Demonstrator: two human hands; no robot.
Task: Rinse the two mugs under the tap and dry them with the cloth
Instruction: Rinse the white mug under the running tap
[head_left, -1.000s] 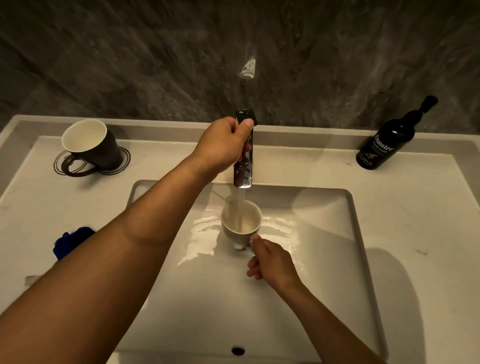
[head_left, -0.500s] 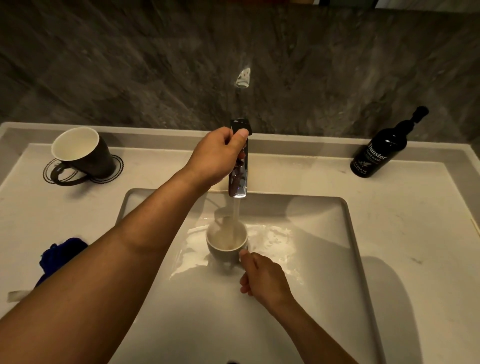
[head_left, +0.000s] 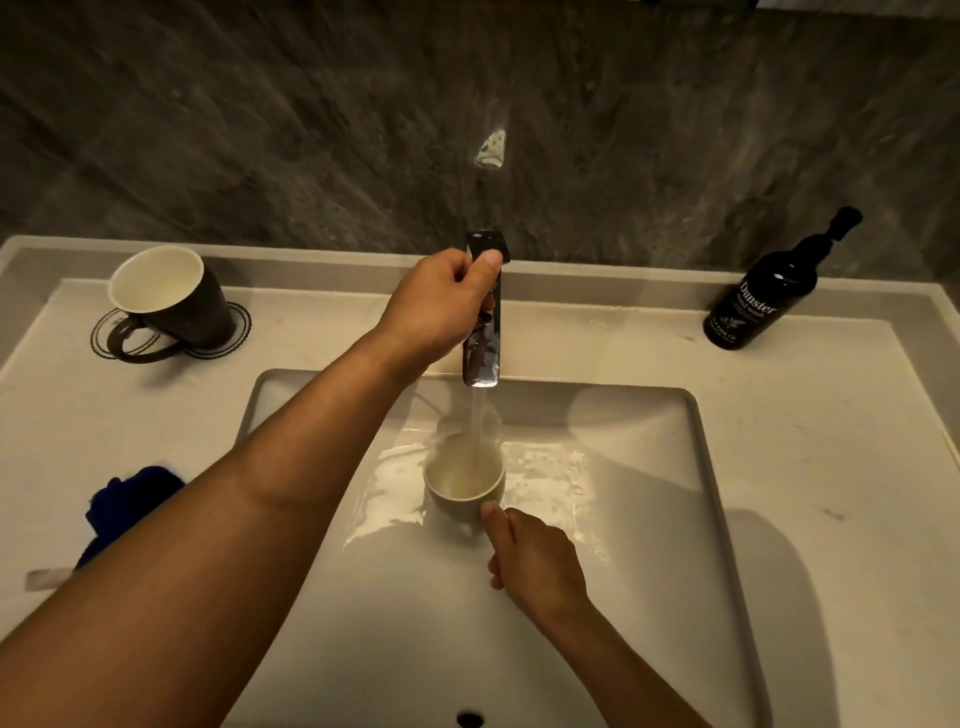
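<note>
A grey mug (head_left: 464, 483) with a pale inside stands under the chrome tap (head_left: 484, 332), and water streams into it. My right hand (head_left: 535, 561) grips the mug at its near side, its handle hidden under the fingers. My left hand (head_left: 441, 306) holds the tap's lever at the top, thumb on it. A second, dark mug (head_left: 171, 301) with a white inside sits on a round coaster at the back left of the counter. A blue cloth (head_left: 130, 506) lies bunched on the counter at the left, partly hidden behind my left forearm.
The white sink basin (head_left: 649, 519) is wet around the mug, with an overflow hole (head_left: 470, 719) at its near wall. A black hand-wash bottle (head_left: 763, 301) stands at the back right. A dark stone wall (head_left: 311, 130) rises behind the counter.
The water keeps running into the mug. Both hands hold as before; only the camera view has tilted a little, shifting everything lower in the frame.
</note>
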